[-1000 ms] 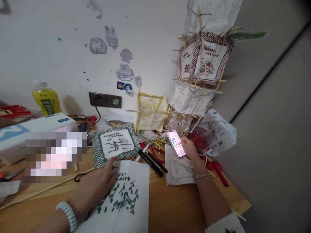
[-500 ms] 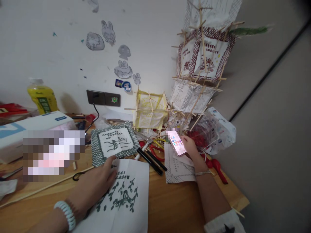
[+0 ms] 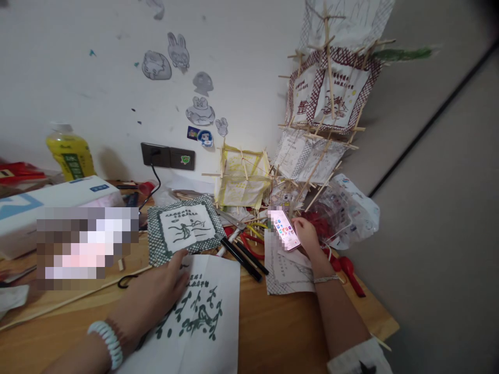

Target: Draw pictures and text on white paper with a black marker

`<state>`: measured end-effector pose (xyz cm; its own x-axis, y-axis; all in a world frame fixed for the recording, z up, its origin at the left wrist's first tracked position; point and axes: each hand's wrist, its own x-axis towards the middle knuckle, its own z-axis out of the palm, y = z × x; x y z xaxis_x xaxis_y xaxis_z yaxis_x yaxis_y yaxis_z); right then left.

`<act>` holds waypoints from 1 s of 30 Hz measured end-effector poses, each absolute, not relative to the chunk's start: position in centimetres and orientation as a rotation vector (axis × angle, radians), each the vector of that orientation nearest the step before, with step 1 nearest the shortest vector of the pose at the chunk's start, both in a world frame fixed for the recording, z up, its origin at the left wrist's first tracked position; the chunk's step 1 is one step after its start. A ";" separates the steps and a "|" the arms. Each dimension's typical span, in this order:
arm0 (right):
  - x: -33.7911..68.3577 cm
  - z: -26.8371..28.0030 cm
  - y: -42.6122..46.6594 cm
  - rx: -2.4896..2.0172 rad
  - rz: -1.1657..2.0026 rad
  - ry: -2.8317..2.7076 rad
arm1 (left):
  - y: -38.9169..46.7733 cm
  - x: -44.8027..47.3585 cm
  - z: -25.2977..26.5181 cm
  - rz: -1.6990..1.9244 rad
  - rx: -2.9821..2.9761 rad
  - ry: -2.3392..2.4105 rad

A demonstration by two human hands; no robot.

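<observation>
My left hand [image 3: 161, 285] lies on a white sheet of paper [image 3: 218, 332] with a dark green leafy drawing and handwriting. Its fingers are stretched out, the foremost reaching the sheet's top edge; nothing shows in its grip. Just beyond it sits a drawing with a green crosshatched border [image 3: 189, 228]. My right hand [image 3: 306, 236] is closed at the right edge of a lit smartphone [image 3: 286, 231], whose screen shows app icons; the fingers are partly hidden. Under the phone lies a paper with a pencilled border [image 3: 286, 272]. Two black marker pens [image 3: 241, 259] rest between my hands.
Scissors [image 3: 236, 222] lie behind the markers. A yellow paper-and-stick lantern frame [image 3: 244, 176] and a tall stacked one [image 3: 335, 93] stand by the wall. Clear plastic packaging [image 3: 346, 213] and a red spoon-shaped item [image 3: 353, 275] are at right; a box [image 3: 58, 197] and yellow bottle [image 3: 70, 153] at left.
The whole view has shifted slightly. Both hands stay in nearly the same places, the left on the paper and the right at the phone.
</observation>
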<state>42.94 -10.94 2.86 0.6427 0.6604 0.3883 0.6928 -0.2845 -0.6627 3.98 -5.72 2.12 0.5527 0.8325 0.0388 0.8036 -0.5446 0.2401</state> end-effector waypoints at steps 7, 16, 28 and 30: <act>42.9 2.9 -11.1 -1.962 -0.082 -1.056 | -5.6 4.1 2.1 0.179 2.601 1.393; 43.3 2.6 -10.8 -1.965 -0.053 -1.051 | -5.3 4.0 1.6 0.171 2.607 1.359; 44.2 1.8 -10.5 -1.959 0.011 -1.080 | -5.3 3.9 1.4 0.202 2.616 1.346; 44.2 1.6 -10.5 -1.951 0.026 -1.086 | -5.2 3.9 1.3 0.208 2.619 1.349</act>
